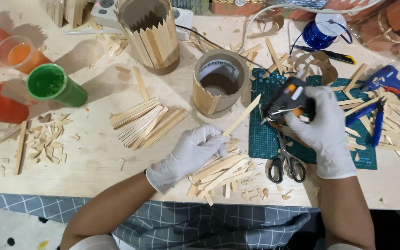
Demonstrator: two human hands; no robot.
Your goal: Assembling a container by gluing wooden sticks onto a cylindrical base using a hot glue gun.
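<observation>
My left hand [191, 153], in a white glove, pinches one wooden stick [241, 115] that slants up to the right above a loose pile of cut sticks [221, 171]. My right hand [325, 132], also gloved, grips a black glue gun [287, 98] with an orange trigger, its nozzle aimed left toward the stick's upper end. Just behind stands a short cardboard tube [219, 83] with a few sticks stuck to its left side.
A taller stick-clad tube [151, 34] stands at the back. Paint cups [54, 85] sit far left, a stick bundle [146, 122] in the middle. Scissors [285, 162] lie on a green cutting mat [265, 139]; a blue glue gun [392, 83] and blue pliers [376, 118] lie right.
</observation>
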